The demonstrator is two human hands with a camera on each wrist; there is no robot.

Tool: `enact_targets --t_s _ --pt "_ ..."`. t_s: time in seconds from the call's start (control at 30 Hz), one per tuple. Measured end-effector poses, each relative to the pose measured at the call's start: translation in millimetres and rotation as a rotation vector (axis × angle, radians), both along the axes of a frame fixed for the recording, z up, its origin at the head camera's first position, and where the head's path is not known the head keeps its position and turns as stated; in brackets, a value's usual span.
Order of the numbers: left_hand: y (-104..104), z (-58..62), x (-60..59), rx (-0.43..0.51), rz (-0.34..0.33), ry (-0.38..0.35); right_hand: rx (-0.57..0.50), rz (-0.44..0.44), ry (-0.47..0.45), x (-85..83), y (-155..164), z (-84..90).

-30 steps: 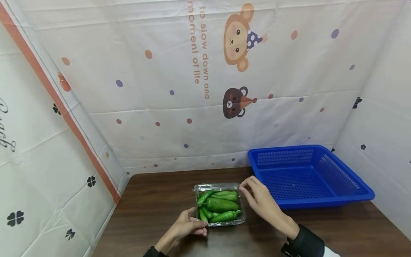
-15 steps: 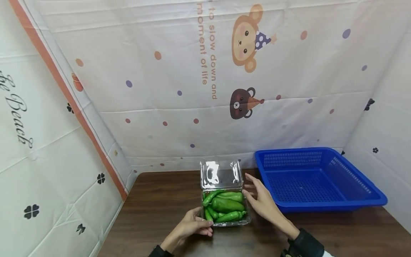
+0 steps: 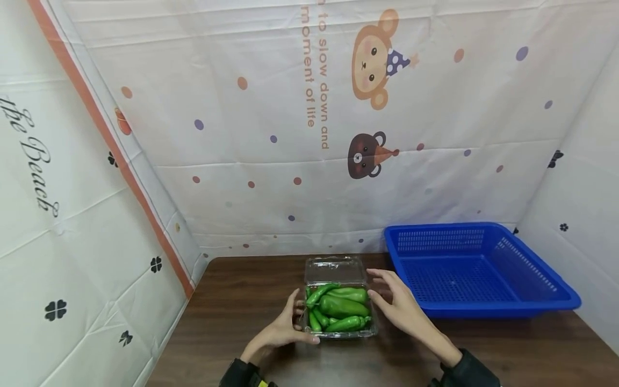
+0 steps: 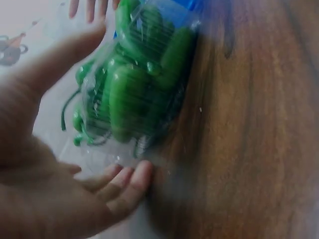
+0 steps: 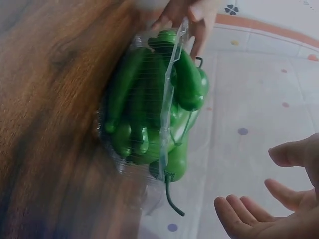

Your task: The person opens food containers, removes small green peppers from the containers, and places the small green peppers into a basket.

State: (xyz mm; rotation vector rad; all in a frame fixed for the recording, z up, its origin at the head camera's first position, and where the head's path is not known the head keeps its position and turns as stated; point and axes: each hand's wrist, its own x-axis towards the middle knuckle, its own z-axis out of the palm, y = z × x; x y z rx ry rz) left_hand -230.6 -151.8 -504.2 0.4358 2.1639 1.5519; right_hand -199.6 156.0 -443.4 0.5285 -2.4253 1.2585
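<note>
A clear plastic clamshell box (image 3: 338, 335) stands on the brown table, its see-through lid (image 3: 333, 270) folded back behind it. Several green peppers (image 3: 343, 307) fill the box, heaped above its rim in the right wrist view. My left hand (image 3: 280, 329) is at the box's left side, thumb by the near corner, fingers spread; the left wrist view shows a gap between thumb and fingers with the box just beyond. On the other side my right hand (image 3: 401, 306) hovers by the right edge with loosely bent fingers, holding nothing. Pepper stems (image 5: 174, 201) poke over the rim.
A blue perforated plastic basket (image 3: 493, 307) sits at the back right of the table (image 3: 242, 301), close beyond my right hand. White printed cloth (image 3: 266, 204) hangs behind the table and along both sides.
The lid has swung from over the box through upright to lying back behind it. My right hand has come off it, and my left fingers have loosened from the box's side.
</note>
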Motion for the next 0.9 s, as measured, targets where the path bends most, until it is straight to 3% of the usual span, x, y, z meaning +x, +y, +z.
enact_targets --t_s 0.13,0.27,0.43,0.6,0.8,0.9 --pt "-1 -7.7 -11.4 0.081 -0.082 -0.055 0.009 0.014 -0.012 2.8 -1 2.0" --pt "-1 -14.5 -22.1 0.178 -0.094 -0.119 0.013 0.020 -0.046 3.3 0 1.7" --pt "-2 -16.1 -27.3 0.127 -0.104 -0.097 0.030 0.014 -0.042 1.9 0 0.9" --pt "0 -13.1 -27.6 0.084 -0.056 -0.084 0.039 0.017 0.003 -0.3 0 1.4" --pt "2 -18.4 -18.3 0.052 -0.025 -0.087 0.041 0.046 -0.085 1.7 -2 1.0" --pt "5 -23.5 -11.1 0.060 -0.024 -0.088 0.070 0.051 -0.080 3.8 -5 -1.0"
